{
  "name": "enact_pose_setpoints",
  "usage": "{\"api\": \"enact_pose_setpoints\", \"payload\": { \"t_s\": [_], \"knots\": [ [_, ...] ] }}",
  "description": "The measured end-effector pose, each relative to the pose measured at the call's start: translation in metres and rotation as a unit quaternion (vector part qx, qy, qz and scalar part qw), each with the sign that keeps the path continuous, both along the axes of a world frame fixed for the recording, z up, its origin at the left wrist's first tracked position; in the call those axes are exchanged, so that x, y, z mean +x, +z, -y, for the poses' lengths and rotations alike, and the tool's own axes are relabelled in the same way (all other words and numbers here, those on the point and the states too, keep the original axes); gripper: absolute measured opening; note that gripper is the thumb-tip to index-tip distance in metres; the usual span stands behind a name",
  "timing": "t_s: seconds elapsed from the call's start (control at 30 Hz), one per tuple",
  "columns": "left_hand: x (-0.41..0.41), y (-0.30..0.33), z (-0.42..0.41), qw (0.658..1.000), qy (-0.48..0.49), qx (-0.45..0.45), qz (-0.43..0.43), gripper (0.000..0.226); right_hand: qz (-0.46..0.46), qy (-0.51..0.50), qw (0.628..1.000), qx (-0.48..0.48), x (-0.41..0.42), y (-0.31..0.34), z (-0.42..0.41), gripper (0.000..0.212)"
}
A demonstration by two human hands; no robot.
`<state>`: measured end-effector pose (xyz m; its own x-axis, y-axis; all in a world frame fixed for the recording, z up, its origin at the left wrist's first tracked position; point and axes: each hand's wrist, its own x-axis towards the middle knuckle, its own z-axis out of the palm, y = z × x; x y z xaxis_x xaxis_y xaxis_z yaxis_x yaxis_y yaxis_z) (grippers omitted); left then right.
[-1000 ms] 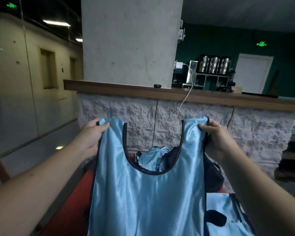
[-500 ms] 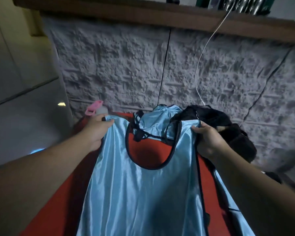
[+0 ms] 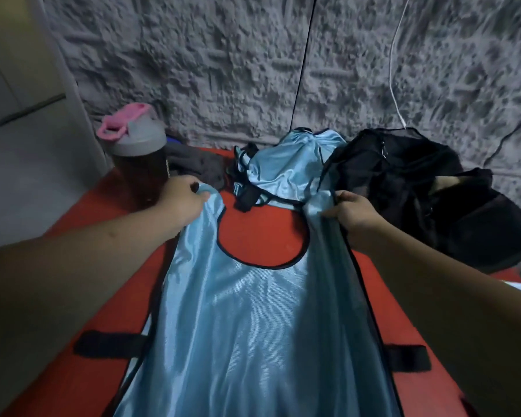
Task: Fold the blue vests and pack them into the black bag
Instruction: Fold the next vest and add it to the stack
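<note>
On the red mat (image 3: 262,233), left hand (image 3: 179,203) and right hand (image 3: 354,213) each pinch a shoulder strap of the shiny light-blue satin vest (image 3: 253,326), looks light, floppy and slippery, so the straps seem the best grab spots.

Blue vest (image 3: 253,320): shiny light-blue fabric, black piping along neckline and armholes. Spread lengthwise on the red surface, neck end away from the viewer, shoulder straps raised and pulled apart; red shows through the scooped neck opening. Second blue vest (image 3: 289,170): same fabric, bunched in a crumpled heap just beyond the first vest's neckline, black trim tangled at its left edge. Black bag (image 3: 427,194): soft, slumped, mesh upper part, right of the heap and touching it, against the rough wall.
</note>
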<state>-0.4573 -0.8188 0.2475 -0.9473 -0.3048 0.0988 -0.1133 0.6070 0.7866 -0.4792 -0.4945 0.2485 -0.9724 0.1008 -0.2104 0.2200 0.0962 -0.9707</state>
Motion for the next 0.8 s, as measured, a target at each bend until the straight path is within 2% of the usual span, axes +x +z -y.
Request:
{"api": "enact_pose_setpoints", "payload": {
  "t_s": [0.1, 0.2, 0.27, 0.37, 0.47, 0.63, 0.7, 0.8],
  "knots": [
    [0.002, -0.004, 0.005, 0.991, 0.009, -0.130, 0.008, 0.027, -0.043, -0.026, 0.987, 0.153, -0.003, -0.010, -0.007, 0.016],
    [0.007, -0.007, 0.006, 0.978, -0.008, -0.206, -0.009, 0.018, -0.076, -0.054, 0.934, 0.345, -0.005, -0.008, -0.016, 0.022],
    [0.008, -0.012, 0.005, 0.970, -0.023, -0.239, -0.029, 0.012, -0.078, -0.060, 0.908, 0.407, -0.003, -0.004, -0.023, 0.022],
    [0.006, -0.014, 0.007, 0.942, -0.047, -0.332, -0.028, 0.007, -0.070, -0.047, 0.890, 0.447, -0.001, -0.002, -0.035, 0.034],
    [0.001, -0.014, 0.016, 0.917, -0.063, -0.393, -0.021, 0.013, -0.080, -0.040, 0.883, 0.460, -0.001, -0.005, -0.042, 0.047],
    [0.006, -0.015, 0.019, 0.877, -0.089, -0.472, -0.017, 0.023, -0.082, -0.043, 0.874, 0.476, 0.009, -0.010, -0.040, 0.028],
    [0.009, -0.016, 0.021, 0.844, -0.104, -0.525, -0.035, 0.030, -0.086, -0.044, 0.872, 0.480, 0.014, -0.009, -0.038, 0.026],
    [0.010, -0.021, 0.024, 0.796, -0.129, -0.587, -0.075, 0.055, -0.088, -0.041, 0.858, 0.505, 0.019, -0.009, -0.036, 0.023]
  ]
}}
